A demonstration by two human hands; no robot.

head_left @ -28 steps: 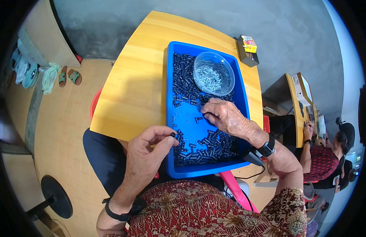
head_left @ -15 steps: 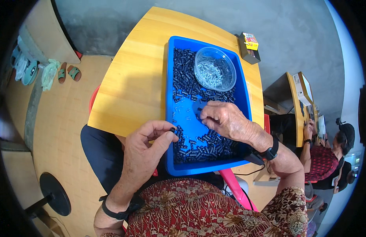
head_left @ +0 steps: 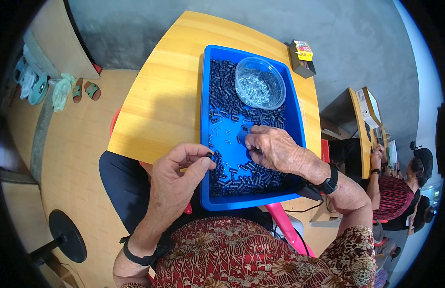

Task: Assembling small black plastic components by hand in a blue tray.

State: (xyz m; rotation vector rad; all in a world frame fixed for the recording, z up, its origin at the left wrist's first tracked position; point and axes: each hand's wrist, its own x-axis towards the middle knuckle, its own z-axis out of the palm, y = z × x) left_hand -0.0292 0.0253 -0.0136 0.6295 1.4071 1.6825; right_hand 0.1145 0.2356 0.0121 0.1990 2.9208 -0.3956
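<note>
A blue plastic tray (head_left: 204, 120) lies across the table's near right part, holding many small black tubular pieces (head_left: 222, 86). Inside it at the back sits a round clear tub (head_left: 260, 82) of small silvery metal parts. My left hand (head_left: 179, 168) is at the tray's left rim, a small black piece (head_left: 209, 154) pinched between thumb and forefinger. Over the tray's bare middle my right hand (head_left: 273, 149) is closed, fingertips down near the tray floor. Whatever its fingers hold is hidden. A few loose metal parts (head_left: 227, 135) lie on the blue floor beside it.
The yellow wooden table (head_left: 160, 86) extends left of the tray. A dark box with a yellow packet (head_left: 303, 57) stands at its far right corner. Further right, another person (head_left: 395, 192) works at a separate table. Sandals (head_left: 85, 90) lie on the floor at left.
Both hands stay in nearly the same place; the left still pinches the black piece. My right fingertips have shifted very slightly over the tray.
</note>
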